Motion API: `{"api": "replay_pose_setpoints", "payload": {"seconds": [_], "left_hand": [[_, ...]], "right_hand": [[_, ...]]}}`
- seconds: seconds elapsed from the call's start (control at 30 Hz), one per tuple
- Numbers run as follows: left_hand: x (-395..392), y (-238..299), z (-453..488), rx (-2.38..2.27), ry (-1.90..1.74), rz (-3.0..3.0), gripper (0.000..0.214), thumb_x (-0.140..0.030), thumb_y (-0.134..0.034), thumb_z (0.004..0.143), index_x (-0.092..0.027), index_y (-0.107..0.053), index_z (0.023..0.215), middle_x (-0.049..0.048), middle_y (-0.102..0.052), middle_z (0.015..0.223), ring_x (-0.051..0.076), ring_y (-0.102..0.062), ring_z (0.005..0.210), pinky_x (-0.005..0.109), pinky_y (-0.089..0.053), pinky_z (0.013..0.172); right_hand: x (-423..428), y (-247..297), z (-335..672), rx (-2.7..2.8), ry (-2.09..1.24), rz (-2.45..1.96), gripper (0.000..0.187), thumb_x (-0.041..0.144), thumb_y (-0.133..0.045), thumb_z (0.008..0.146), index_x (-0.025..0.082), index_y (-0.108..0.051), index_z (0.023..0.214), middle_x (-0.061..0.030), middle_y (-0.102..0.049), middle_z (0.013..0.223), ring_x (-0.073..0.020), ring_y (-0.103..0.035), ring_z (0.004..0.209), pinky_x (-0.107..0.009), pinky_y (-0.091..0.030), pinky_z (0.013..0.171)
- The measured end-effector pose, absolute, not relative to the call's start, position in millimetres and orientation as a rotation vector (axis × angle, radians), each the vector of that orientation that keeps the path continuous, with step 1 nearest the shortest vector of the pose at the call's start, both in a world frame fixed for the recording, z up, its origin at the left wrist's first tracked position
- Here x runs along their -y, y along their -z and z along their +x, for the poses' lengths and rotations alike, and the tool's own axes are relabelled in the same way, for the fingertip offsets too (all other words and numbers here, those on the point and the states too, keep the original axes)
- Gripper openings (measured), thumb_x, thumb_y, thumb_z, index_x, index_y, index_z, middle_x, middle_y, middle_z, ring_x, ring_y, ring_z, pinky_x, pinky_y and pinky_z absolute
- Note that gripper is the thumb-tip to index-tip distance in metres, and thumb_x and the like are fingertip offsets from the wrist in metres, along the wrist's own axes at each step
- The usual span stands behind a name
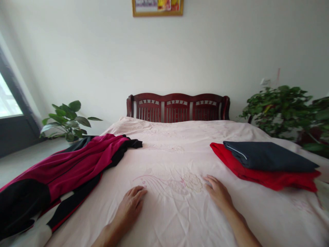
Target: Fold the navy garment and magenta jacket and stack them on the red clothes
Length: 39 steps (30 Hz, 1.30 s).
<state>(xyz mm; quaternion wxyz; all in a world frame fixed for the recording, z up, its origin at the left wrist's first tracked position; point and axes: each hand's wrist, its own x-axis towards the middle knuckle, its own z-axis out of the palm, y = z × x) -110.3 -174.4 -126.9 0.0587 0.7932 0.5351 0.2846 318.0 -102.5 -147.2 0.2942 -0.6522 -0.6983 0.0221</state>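
Observation:
My left hand (pixel 134 199) rests palm down on a pale pink bedspread (pixel 174 219) with embroidered flowers, its fingers lying flat and holding nothing. To the right, my right hand (pixel 217 190) also lies on the cloth beside a stitched flower, fingers stretched and apart. A magenta and black garment (pixel 82 154) is spread out on the left side, over other dark clothes. At the right sits a folded dark navy garment (pixel 269 156) with a white piping line, stacked on a folded red garment (pixel 259 176). Neither hand touches the clothes.
A dark reddish wooden bench back (pixel 177 108) stands behind the bedspread, against a white wall. Leafy potted plants are at the left (pixel 68 120) and the right (pixel 280 106). A framed picture (pixel 158 13) hangs above, and a dark-framed door or window (pixel 15 133) is at the far left.

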Motion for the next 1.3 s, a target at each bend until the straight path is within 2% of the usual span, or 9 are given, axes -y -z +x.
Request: {"api": "replay_pose_setpoints", "payload": {"seconds": [0.33,0.57,0.83,1.3], "left_hand": [[174.5,125.7,-109.7,-1.622,-0.865,2.400,0.040,-0.016,-0.050,0.084,-0.024,-0.068,0.119,0.0100,-0.067,0.124,0.025,-0.062,0.115,0.045,-0.050,0.102],[173.9,127.7,-110.0,-1.627,-0.853,2.406,0.040,-0.016,-0.050,0.085,-0.024,-0.068,0.120,0.0099,-0.066,0.125,0.025,-0.061,0.116,0.044,-0.049,0.103],[174.1,126.9,-109.8,-1.620,-0.867,2.400,0.040,-0.016,-0.050,0.084,-0.024,-0.068,0.118,0.0101,-0.067,0.124,0.026,-0.062,0.115,0.045,-0.050,0.102],[174.8,125.5,-109.5,-1.632,-0.844,2.395,0.041,-0.015,-0.050,0.084,-0.023,-0.068,0.119,0.0098,-0.066,0.125,0.025,-0.062,0.116,0.044,-0.049,0.103]], "right_hand": [[103.4,144.6,317.2,1.853,-0.057,-1.735,0.044,0.030,-0.044,0.084,0.018,-0.069,0.117,-0.0110,-0.064,0.130,-0.0244,-0.057,0.123,-0.039,-0.042,0.108],[100.3,150.8,319.2,1.876,-0.029,-1.750,0.047,0.030,-0.041,0.085,0.014,-0.067,0.121,-0.0131,-0.063,0.132,-0.0249,-0.056,0.124,-0.039,-0.041,0.109],[100.3,151.5,320.1,1.873,-0.024,-1.745,0.046,0.032,-0.042,0.085,0.017,-0.068,0.120,-0.0108,-0.063,0.132,-0.0242,-0.057,0.124,-0.038,-0.042,0.108],[102.3,147.8,317.8,1.886,-0.030,-1.757,0.047,0.030,-0.041,0.085,0.012,-0.067,0.121,-0.0138,-0.063,0.132,-0.0254,-0.056,0.124,-0.040,-0.042,0.108]]}}
